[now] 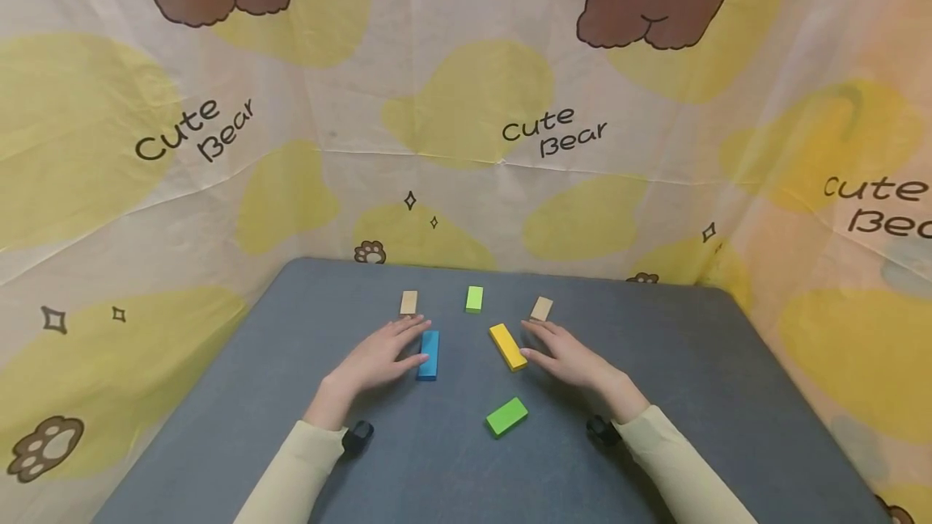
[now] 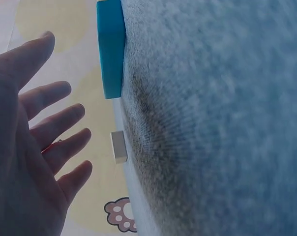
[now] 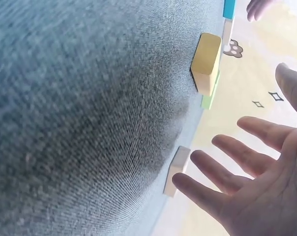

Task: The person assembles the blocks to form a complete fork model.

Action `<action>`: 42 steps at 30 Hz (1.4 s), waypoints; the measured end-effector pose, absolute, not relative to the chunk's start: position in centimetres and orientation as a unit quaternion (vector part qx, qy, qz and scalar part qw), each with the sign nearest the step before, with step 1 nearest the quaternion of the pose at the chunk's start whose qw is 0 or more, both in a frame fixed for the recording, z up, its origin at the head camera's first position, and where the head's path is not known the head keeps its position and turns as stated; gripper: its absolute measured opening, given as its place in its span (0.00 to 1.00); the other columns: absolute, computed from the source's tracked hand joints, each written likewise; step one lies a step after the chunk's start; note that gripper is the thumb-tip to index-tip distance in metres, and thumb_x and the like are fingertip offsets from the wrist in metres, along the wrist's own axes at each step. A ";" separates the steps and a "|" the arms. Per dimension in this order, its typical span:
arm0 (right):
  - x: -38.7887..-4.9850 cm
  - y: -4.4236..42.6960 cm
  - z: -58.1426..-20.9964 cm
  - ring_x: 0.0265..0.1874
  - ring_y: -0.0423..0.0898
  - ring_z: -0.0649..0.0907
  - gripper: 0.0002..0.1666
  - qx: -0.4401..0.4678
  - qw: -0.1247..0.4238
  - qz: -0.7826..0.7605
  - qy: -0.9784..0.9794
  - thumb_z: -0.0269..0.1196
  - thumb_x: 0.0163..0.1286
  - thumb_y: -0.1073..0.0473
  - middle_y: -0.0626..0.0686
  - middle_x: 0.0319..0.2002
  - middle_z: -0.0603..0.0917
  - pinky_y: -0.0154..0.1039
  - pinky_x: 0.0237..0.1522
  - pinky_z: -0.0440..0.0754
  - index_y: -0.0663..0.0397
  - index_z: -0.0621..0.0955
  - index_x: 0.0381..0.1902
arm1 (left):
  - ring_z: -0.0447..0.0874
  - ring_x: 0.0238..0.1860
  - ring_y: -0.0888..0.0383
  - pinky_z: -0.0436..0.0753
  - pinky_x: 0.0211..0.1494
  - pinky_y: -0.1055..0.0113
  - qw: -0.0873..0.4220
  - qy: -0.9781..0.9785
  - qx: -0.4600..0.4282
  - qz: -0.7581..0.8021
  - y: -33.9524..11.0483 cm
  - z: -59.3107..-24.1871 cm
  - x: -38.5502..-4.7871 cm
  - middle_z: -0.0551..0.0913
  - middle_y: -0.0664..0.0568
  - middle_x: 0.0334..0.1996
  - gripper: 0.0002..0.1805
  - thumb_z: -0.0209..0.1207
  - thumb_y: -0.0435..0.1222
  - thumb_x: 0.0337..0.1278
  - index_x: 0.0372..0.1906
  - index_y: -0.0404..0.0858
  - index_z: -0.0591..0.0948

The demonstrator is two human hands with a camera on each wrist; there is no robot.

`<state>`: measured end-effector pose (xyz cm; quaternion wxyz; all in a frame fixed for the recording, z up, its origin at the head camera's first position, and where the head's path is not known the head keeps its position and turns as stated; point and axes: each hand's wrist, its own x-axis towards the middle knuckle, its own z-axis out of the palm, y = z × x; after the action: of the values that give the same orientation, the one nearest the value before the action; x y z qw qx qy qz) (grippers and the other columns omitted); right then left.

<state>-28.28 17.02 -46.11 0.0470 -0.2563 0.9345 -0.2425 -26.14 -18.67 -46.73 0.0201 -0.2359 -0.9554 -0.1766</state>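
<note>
My left hand [image 1: 379, 356] is over the blue block [image 1: 429, 356], fingers spread and relaxed; the left wrist view shows a gap between the hand [image 2: 35, 132] and the blue block [image 2: 111, 49]. Beside the yellow block [image 1: 507, 347] hovers my right hand [image 1: 571, 356], its fingers loosely extended. In the right wrist view that hand [image 3: 256, 167] holds nothing, with the yellow block [image 3: 206, 61] lying apart from it. Just beyond the fingertips of each hand lies a wooden block, one at left [image 1: 409, 302] and one at right [image 1: 541, 309].
A light green block [image 1: 474, 299] lies at the back middle, and a darker green block [image 1: 506, 417] lies nearer the front. The grey-blue table [image 1: 451, 475] meets a printed cloth [image 1: 466, 103] at its back edge. Dark wrist devices sit under both wrists.
</note>
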 end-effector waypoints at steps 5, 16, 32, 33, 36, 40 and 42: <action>-28.6 16.8 -46.4 0.71 0.60 0.67 0.37 -0.263 0.042 -0.247 0.932 0.55 0.71 0.40 0.60 0.71 0.67 0.61 0.69 0.66 0.53 0.66 0.71 | 0.61 0.75 0.46 0.65 0.73 0.43 0.009 -0.953 -0.235 -0.191 -18.5 -46.9 -26.4 0.62 0.53 0.75 0.37 0.55 0.57 0.61 0.73 0.51 0.63; -29.1 16.3 -46.7 0.69 0.60 0.70 0.37 -0.277 0.033 -0.252 0.927 0.59 0.69 0.43 0.62 0.69 0.70 0.59 0.67 0.70 0.56 0.68 0.69 | 0.62 0.75 0.49 0.67 0.73 0.45 -0.008 -0.947 -0.237 -0.218 -18.1 -47.0 -27.0 0.62 0.54 0.75 0.38 0.57 0.58 0.60 0.73 0.51 0.62; -30.0 15.5 -47.6 0.62 0.53 0.79 0.35 -0.269 0.039 -0.279 0.921 0.65 0.65 0.48 0.57 0.63 0.78 0.51 0.63 0.77 0.57 0.72 0.66 | 0.66 0.73 0.51 0.69 0.73 0.50 -0.030 -0.937 -0.233 -0.258 -17.9 -47.4 -27.6 0.67 0.53 0.72 0.42 0.61 0.58 0.55 0.72 0.48 0.64; -30.0 15.5 -47.6 0.62 0.53 0.79 0.35 -0.268 0.042 -0.283 0.920 0.65 0.65 0.48 0.57 0.63 0.78 0.50 0.63 0.78 0.57 0.72 0.66 | 0.66 0.73 0.51 0.69 0.73 0.50 -0.031 -0.936 -0.232 -0.262 -17.9 -47.4 -27.6 0.67 0.53 0.72 0.42 0.62 0.58 0.54 0.72 0.48 0.64; -30.1 15.5 -47.7 0.62 0.53 0.79 0.35 -0.264 0.051 -0.296 0.917 0.65 0.65 0.48 0.57 0.63 0.78 0.50 0.62 0.79 0.58 0.72 0.65 | 0.67 0.72 0.51 0.69 0.72 0.50 -0.035 -0.934 -0.229 -0.272 -17.8 -47.4 -27.6 0.68 0.53 0.72 0.43 0.64 0.57 0.53 0.72 0.46 0.65; -30.4 15.6 -47.7 0.61 0.54 0.80 0.35 -0.264 0.059 -0.310 0.911 0.66 0.64 0.49 0.58 0.63 0.78 0.49 0.61 0.79 0.59 0.73 0.65 | 0.68 0.72 0.50 0.69 0.72 0.49 -0.042 -0.933 -0.221 -0.280 -17.8 -47.4 -27.6 0.68 0.52 0.71 0.44 0.66 0.56 0.50 0.71 0.46 0.66; -30.5 15.6 -47.8 0.62 0.54 0.79 0.35 -0.266 0.063 -0.317 0.908 0.66 0.64 0.49 0.58 0.63 0.78 0.49 0.61 0.79 0.59 0.73 0.65 | 0.68 0.71 0.50 0.69 0.72 0.49 -0.045 -0.934 -0.218 -0.281 -17.8 -47.5 -27.7 0.69 0.52 0.71 0.44 0.66 0.57 0.49 0.71 0.47 0.66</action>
<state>-30.53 15.64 -47.77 0.0630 -0.2663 0.9082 -0.3166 -27.67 -17.81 -47.47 -0.0448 -0.2176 -0.9336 -0.2812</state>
